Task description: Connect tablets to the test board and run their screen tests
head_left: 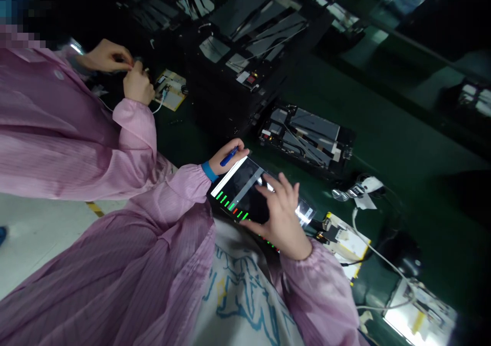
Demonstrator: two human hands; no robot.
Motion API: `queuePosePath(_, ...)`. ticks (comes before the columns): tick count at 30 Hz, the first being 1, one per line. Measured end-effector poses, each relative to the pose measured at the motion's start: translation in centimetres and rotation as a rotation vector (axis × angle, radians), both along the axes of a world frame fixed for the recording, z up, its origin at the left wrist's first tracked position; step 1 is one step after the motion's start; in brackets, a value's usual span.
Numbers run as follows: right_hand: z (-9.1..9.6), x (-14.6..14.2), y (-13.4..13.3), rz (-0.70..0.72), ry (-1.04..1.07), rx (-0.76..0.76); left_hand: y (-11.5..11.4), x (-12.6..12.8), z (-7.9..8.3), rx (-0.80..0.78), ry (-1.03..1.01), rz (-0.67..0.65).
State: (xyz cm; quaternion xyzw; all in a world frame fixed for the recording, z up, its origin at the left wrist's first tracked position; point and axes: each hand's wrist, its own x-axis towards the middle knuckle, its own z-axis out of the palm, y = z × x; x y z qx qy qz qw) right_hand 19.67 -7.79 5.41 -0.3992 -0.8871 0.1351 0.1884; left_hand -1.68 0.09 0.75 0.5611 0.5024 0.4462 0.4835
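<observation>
1. The tablet (pixel 240 195) lies tilted across my left palm and fingers, its dark screen lit with a white strip and rows of green bars, with one red.
2. My left hand (pixel 226 161), a blue band at the wrist, curls around a blue pen (pixel 229 156) and also supports the tablet's edge.
3. My right hand (pixel 282 218) spreads open over the screen; I can't tell whether its fingertips touch the glass. What's in hand is working that screen, and only this hand is free for it.
4. Just past the tablet, an opened device (pixel 307 136) with exposed dark panels and ribbon cables lies on the green mat (pixel 395 115).
5. To my right, a white cable (pixel 378 251) runs across the mat to a yellow-edged board (pixel 347 243).
6. Beyond my left arm, a co-worker's pink-sleeved hands (pixel 125 67) work together at a small circuit board (pixel 171 90).
</observation>
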Motion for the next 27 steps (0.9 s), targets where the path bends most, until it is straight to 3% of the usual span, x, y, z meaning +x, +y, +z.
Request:
queuePosePath(5,0.2,-0.4,4.8,-0.181,-0.050,0.016,0.0,-0.1,0.0,0.014,-0.008,0.061)
queuePosePath(10,-0.1,-4.2,8.7,-0.180,-0.113,-0.132,0.1,-0.2,-0.1,0.024,0.012,0.085)
queuePosePath(14,0.5,-6.1,10.1,-0.175,-0.022,-0.214,0.1,-0.3,-0.2,0.053,0.046,0.122)
queuePosePath(20,1.6,-4.6,8.7,-0.065,0.142,-0.244,0.3,-0.6,-0.1,0.072,0.058,0.099)
queuePosePath(24,2.3,-1.5,5.9,0.020,0.231,-0.291,0.4,-0.8,0.2,0.042,0.067,0.082)
queuePosePath(27,2.6,1.4,3.9,-0.032,0.323,-0.347,0.5,-0.8,0.4,0.036,0.080,0.082)
